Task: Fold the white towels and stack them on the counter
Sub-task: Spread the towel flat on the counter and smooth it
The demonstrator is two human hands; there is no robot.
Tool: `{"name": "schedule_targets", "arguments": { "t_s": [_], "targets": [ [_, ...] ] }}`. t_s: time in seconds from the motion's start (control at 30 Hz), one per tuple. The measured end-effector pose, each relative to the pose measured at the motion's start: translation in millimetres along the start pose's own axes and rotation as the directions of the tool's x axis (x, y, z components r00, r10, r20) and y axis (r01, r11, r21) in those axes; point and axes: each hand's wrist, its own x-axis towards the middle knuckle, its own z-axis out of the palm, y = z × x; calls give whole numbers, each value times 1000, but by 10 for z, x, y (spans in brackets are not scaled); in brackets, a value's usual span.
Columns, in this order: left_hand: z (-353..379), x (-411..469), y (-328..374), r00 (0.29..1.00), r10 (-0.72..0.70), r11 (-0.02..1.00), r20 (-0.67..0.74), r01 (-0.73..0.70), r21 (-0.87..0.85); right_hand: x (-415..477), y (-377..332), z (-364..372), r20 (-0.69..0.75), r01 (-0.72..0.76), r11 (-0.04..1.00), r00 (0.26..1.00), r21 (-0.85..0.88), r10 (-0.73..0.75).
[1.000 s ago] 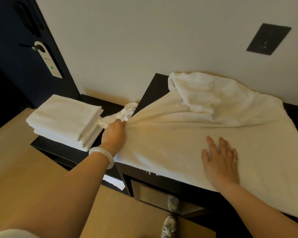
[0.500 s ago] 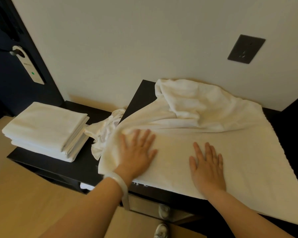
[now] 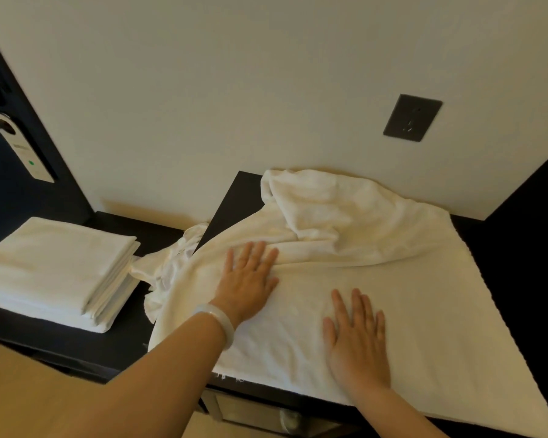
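Folded stack (image 3: 57, 267) left of towel (image 3: 377, 279)

Warm, fairly dim indoor light gives the wall (image 3: 203, 90) and the spread towel (image 3: 424, 295) a yellowish cast. Shadows in its folds are soft. The black table (image 3: 159, 232) and the door (image 3: 19, 200) at left lose detail in darkness. Straight edges lean outward near the corners, and the lower edge looks slightly soft.

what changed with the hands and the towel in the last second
The left hand let go of the bunched left edge of the spread towel and moved right; it now presses flat on it. The right hand stayed flat on the towel, and the folded stack did not move.
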Motion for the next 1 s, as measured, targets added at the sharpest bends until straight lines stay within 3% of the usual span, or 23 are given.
{"name": "schedule_targets", "arguments": {
  "t_s": [0.17, 0.33, 0.53, 0.83, 0.93, 1.0],
  "targets": [
    [244, -336, -10, 997, -18, 1000, -81, 17, -18, -259, 97, 131, -136, 55, 997, 990, 53, -47],
    [256, -542, 51, 992, -41, 999, -119, 40, -8, -70, 298, -72, -340, 192, 981, 925, 41, -167],
    [210, -550, 65, 994, -64, 998, -86, 63, -18, 846, 221, -113, -262, 204, 976, 948, 75, -178],
    [191, -550, 68, 994, -57, 998, -89, 55, -15, 947, 276, 87, -346, 246, 962, 918, 118, -192],
    [119, -407, -45, 975, -65, 995, -215, 47, -85, 947, 283, 95, -335, 255, 959, 920, 126, -201],
    [-15, -160, -144, 940, -159, 975, -302, 102, -197, 946, 287, 85, -329, 264, 956, 921, 131, -210]
  ]
}}
